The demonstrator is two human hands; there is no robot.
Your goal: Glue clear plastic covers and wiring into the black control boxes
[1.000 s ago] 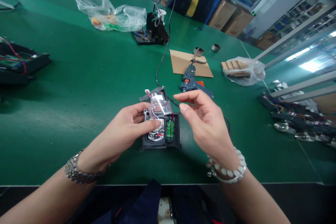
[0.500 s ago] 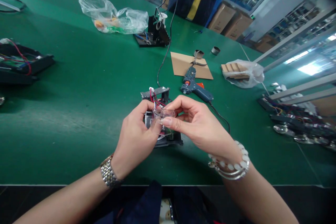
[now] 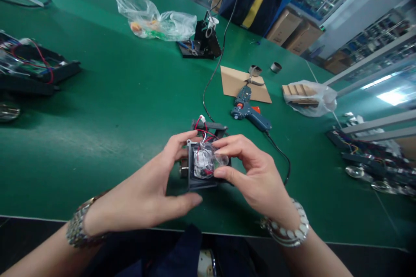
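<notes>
A dark plastic housing [image 3: 202,185] with red and white wires [image 3: 205,132] lies on the table before me. Over its open face is a clear plastic piece [image 3: 221,160], rounded and see-through, and its exact kind is hard to make out. My right hand [image 3: 248,166] pinches this piece between thumb and fingers at the housing's right side. On the other side, my left hand [image 3: 156,186] is open, its fingertips at the housing's upper left edge and its thumb stretched out below. A shiny metal part [image 3: 183,168] shows at the housing's left side.
Behind the housing lies a glue gun [image 3: 250,110], by a cardboard sheet [image 3: 227,82]. A clear plastic bag [image 3: 156,21] and a black stand [image 3: 201,43] are farther back. More wired housings sit left [image 3: 39,69] and right [image 3: 370,151]. A black cable [image 3: 212,69] crosses the table.
My left hand has let go of the clear piece and opened, moving left and down. My right hand has brought the piece down onto the housing. The view has shifted slightly.
</notes>
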